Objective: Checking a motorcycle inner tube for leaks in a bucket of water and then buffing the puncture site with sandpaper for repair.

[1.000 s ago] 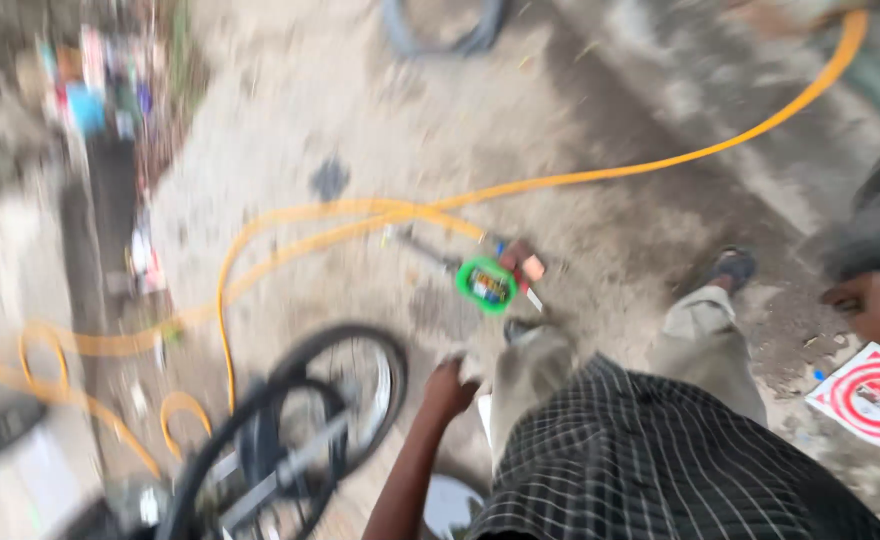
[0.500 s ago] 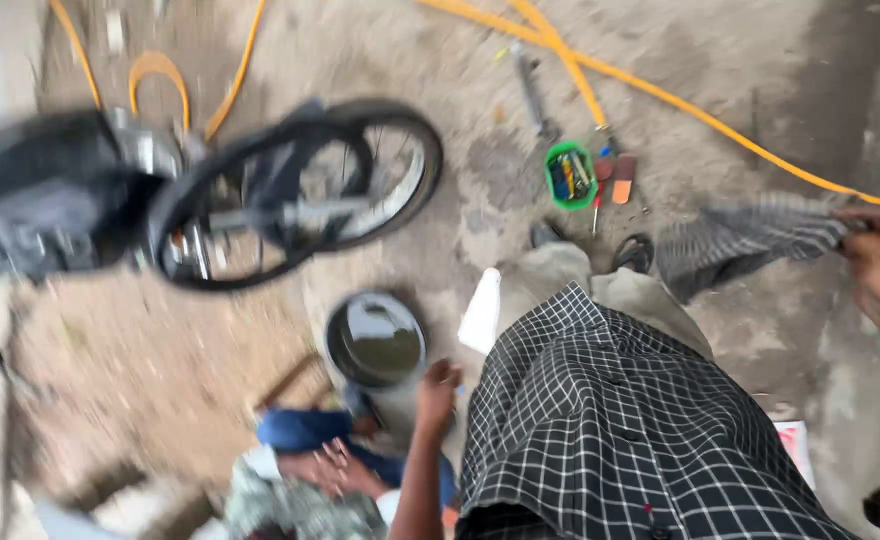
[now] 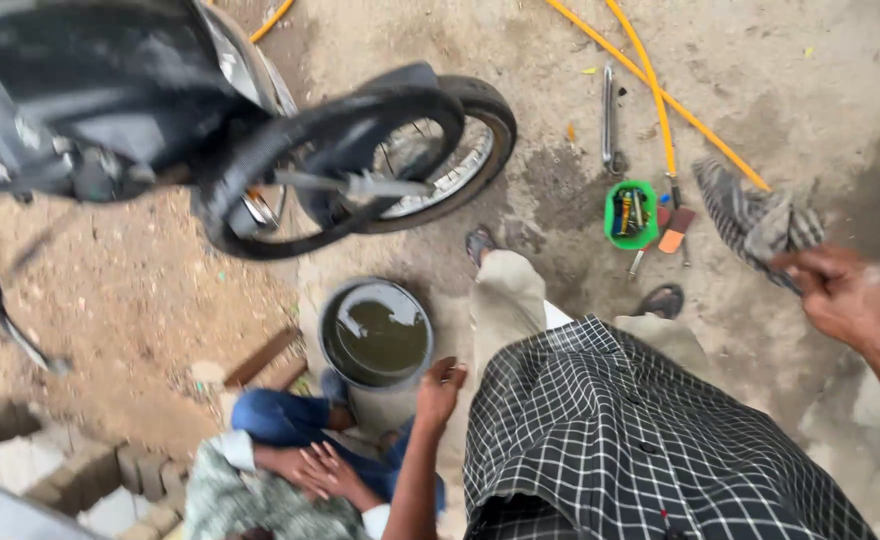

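Motorcycle (image 3: 110, 110): black, blurred, up-left of the basin (image 3: 376, 333); its wheel (image 3: 430, 160) just above the basin.
Basin: round, holding murky water, on dirt ground.
Seated person (image 3: 280, 470): blue trousers, just below the basin.
Hose (image 3: 660, 95): orange, up-right of the basin.
Cloth (image 3: 760, 220): striped, far right of the basin, pinched in the right hand (image 3: 845, 295), fingers closed on it.
Left hand (image 3: 440, 388): just right of the basin, empty, fingers loosely curled.
Tray (image 3: 631, 213): green, small tools inside, right of the basin.
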